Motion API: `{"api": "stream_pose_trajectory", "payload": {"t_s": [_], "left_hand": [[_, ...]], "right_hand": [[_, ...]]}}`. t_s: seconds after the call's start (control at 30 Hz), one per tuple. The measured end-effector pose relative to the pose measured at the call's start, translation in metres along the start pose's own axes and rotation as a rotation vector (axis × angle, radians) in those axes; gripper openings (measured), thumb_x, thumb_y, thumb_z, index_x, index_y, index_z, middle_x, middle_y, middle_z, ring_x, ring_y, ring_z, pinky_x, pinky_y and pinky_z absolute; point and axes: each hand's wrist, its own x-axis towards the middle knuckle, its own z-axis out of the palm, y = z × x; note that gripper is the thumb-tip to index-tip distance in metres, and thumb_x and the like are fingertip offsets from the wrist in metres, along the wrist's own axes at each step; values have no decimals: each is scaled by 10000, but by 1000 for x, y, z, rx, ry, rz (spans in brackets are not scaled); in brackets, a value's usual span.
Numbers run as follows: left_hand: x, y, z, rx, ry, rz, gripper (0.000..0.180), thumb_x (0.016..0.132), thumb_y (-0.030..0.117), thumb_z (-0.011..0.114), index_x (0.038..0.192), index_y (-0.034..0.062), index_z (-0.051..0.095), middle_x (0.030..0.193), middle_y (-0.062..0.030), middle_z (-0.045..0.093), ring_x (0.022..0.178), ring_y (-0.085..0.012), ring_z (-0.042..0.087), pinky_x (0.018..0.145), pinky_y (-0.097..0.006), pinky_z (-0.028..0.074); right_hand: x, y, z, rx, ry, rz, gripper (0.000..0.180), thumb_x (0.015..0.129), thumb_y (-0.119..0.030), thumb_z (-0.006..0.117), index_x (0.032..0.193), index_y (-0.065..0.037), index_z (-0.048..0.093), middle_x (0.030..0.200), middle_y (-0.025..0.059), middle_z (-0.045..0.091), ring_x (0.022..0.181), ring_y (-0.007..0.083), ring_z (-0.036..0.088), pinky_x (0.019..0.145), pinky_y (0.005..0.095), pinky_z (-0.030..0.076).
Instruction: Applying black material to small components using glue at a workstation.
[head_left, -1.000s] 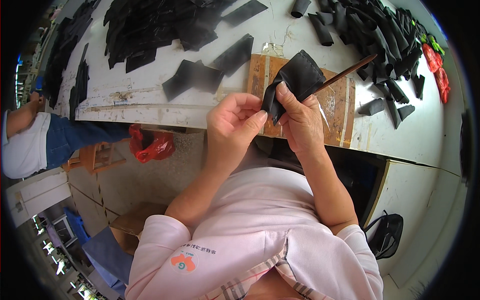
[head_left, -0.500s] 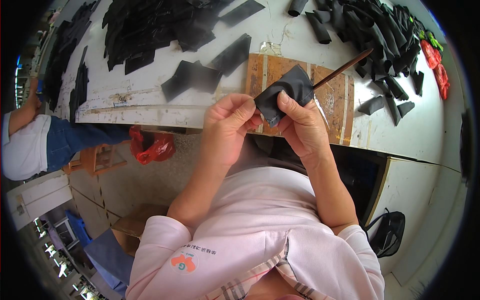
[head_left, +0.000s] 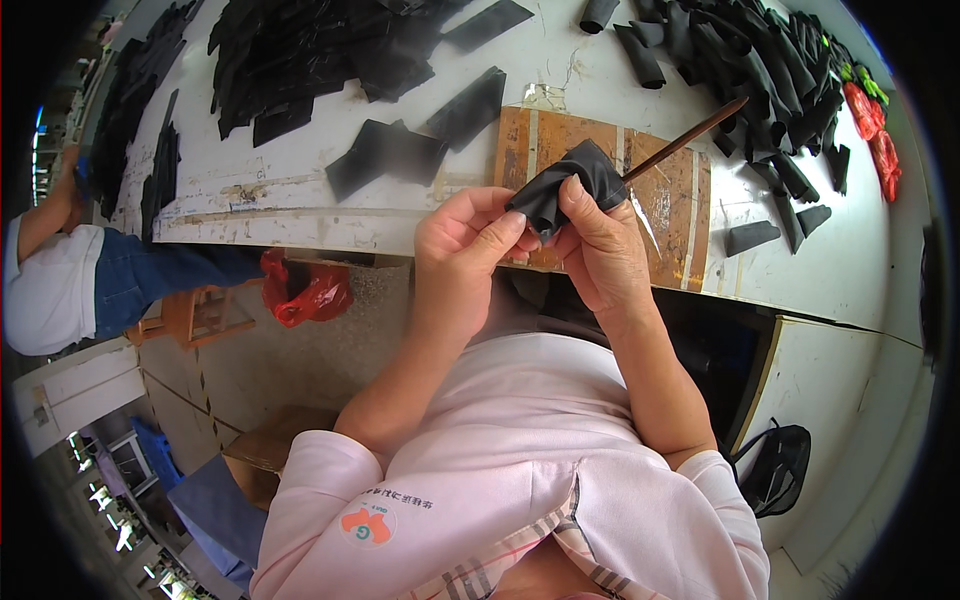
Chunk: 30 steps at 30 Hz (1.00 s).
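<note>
Above the table's near edge, both hands pinch one small piece of black, leather-like fabric point(head_left: 585, 168), now folded and bunched. My left hand point(head_left: 462, 245) grips its left corner between thumb and fingers. My right hand point(head_left: 607, 250) presses its thumb on the front of the piece, with the fingers behind. A thin brown stick point(head_left: 685, 140) slants up to the right from beside the right hand. Its lower end is hidden behind the fabric and hand, so I cannot tell what holds it. Under the hands lies a worn brown wooden board point(head_left: 680, 225).
Flat black pieces point(head_left: 290, 60) pile up on the white table point(head_left: 300, 185) at the far left; a few lie nearer the board. Rolled black pieces point(head_left: 745, 60) heap at the far right. A red plastic bag point(head_left: 305, 290) hangs below the edge. Another person point(head_left: 60, 280) stands at left.
The black fabric has been folded and crumpled further between my hands. My left hand has shifted slightly right, closer to the right hand. The stick keeps nearly the same place.
</note>
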Motion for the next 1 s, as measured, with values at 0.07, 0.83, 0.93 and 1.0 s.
{"api": "stream_pose_trajectory", "payload": {"t_s": [0.07,0.83,0.93,1.0], "left_hand": [[1,3,-2,-37,-26,-89,134,807,15,534,930,-35,550,787,-91,605,676,-122,569,626,-215,453],[7,2,4,279,85,6,96,766,-12,527,843,-59,560,727,-87,591,583,-108,560,503,-211,479],[-2,3,12,418,52,133,83,771,-21,558,849,-48,559,742,-76,599,591,-105,569,512,-210,471],[-9,0,19,441,-1,199,83,772,-24,567,853,-40,558,748,-71,603,598,-106,576,519,-213,469]], "right_hand": [[1,2,-5,-20,2,-5,155,799,-193,627,836,-65,548,750,17,578,638,85,542,574,220,469],[-21,-21,-17,-1621,76,-42,257,724,-219,680,771,13,580,668,113,587,557,223,570,516,300,450],[-44,-36,-5,-1264,67,-430,298,701,-263,692,768,5,582,681,89,569,562,234,564,530,316,459],[-40,-34,6,-1236,23,-682,306,665,-247,712,811,-6,592,692,67,516,568,214,553,527,288,457]]}}
